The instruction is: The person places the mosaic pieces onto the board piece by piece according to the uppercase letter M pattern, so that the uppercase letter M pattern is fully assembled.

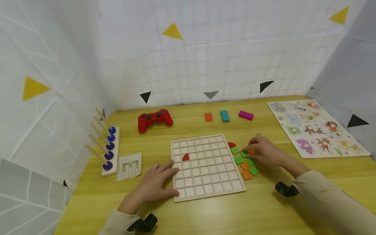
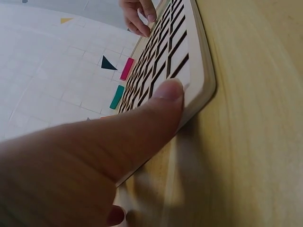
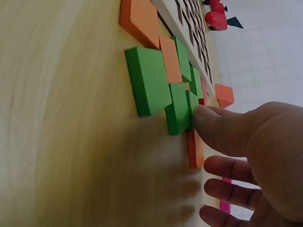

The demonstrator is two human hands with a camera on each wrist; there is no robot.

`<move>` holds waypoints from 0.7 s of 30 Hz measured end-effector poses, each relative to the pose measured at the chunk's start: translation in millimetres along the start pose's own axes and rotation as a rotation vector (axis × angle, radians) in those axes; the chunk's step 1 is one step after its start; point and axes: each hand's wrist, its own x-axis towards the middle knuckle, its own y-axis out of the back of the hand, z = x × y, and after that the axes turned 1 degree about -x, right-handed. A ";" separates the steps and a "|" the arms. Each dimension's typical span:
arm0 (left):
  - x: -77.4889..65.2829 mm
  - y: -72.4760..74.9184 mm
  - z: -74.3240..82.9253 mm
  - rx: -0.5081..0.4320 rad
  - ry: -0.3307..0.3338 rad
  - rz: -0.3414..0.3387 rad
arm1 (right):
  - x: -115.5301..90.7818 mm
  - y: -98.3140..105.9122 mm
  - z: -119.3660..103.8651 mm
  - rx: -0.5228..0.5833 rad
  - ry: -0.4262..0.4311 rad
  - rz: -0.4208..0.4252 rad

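A wooden grid board (image 1: 211,196) lies before me, with a red quarter-round tile (image 1: 185,157) in one cell near its upper left. My left hand (image 1: 154,182) rests along the board's left edge, fingers spread, its thumb (image 2: 161,106) on the near corner. To the right of the board, my right hand (image 1: 265,151) reaches into a cluster of green and orange square tiles. Its thumb and index finger pinch a green tile (image 1: 243,153); the right wrist view shows the thumb (image 3: 213,125) against it, the index finger mostly hidden. Another red tile (image 1: 231,144) touches the board's right side.
A pattern card (image 1: 129,166) and a peg stand (image 1: 116,147) with blue rings are on the left. Behind the board lie a red game controller (image 1: 155,120), an orange tile (image 1: 208,117), a blue block (image 1: 225,116) and a magenta block (image 1: 246,115). An animal puzzle board (image 1: 317,130) lies right.
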 end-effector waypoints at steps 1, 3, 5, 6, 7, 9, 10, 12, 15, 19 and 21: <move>0.1 -0.5 -0.5 0.005 0.000 0.002 | 0.2 0.5 0.1 0.003 -0.022 -0.001; 0.1 -1.1 -1.1 0.012 0.000 0.006 | 1.1 1.7 0.5 0.017 -0.084 -0.011; 0.1 -1.6 -1.2 0.012 0.003 0.003 | 2.2 2.9 0.7 0.033 -0.151 -0.029; 0.0 -1.8 -0.9 0.008 0.005 0.000 | 2.5 2.9 1.2 0.037 -0.183 -0.039; 0.0 -1.7 -0.9 0.006 0.006 -0.002 | 3.8 3.5 1.5 0.039 -0.208 -0.051; -0.2 -1.3 -0.4 -0.005 0.008 -0.006 | 5.8 3.2 3.0 0.036 -0.238 -0.072; -0.3 -1.1 0.0 -0.010 0.009 -0.006 | 6.3 2.9 3.6 0.028 -0.250 -0.081; -0.7 -0.7 0.6 -0.017 0.010 -0.007 | 6.8 2.4 4.9 0.025 -0.266 -0.090; -1.3 -0.1 1.3 -0.027 0.014 -0.007 | 6.6 1.8 6.3 0.017 -0.271 -0.085; -1.4 0.5 1.1 -0.034 0.018 -0.004 | 6.6 1.2 4.8 0.014 -0.261 -0.051; -1.4 0.7 0.5 -0.033 0.018 -0.002 | 8.9 2.1 0.5 0.019 -0.252 -0.032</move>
